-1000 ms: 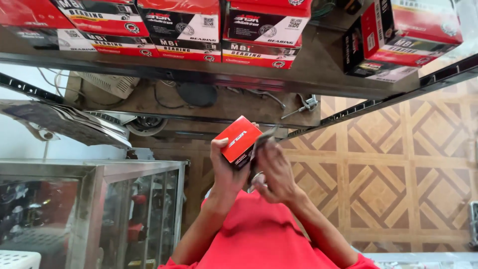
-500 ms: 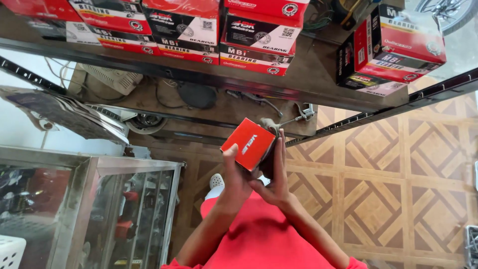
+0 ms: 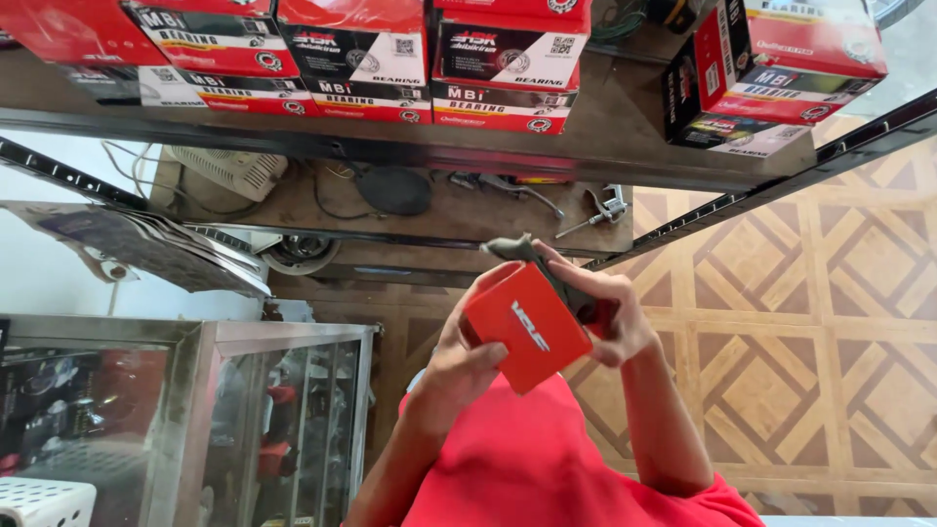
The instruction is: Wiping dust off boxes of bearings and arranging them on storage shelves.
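Both hands [image 3: 547, 332] hold red box [image 3: 527, 327], contents possibly dark.

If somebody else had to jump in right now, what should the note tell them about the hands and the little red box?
Left hand: grips the small red box by its side, thumb on its face.
Right hand: fingers at the box's far end, around a dark grey part sticking out there.
Box is held in mid-air, below the shelf of stacked red and black boxes.
Done: box is open at one end. Left: part is not fully out.
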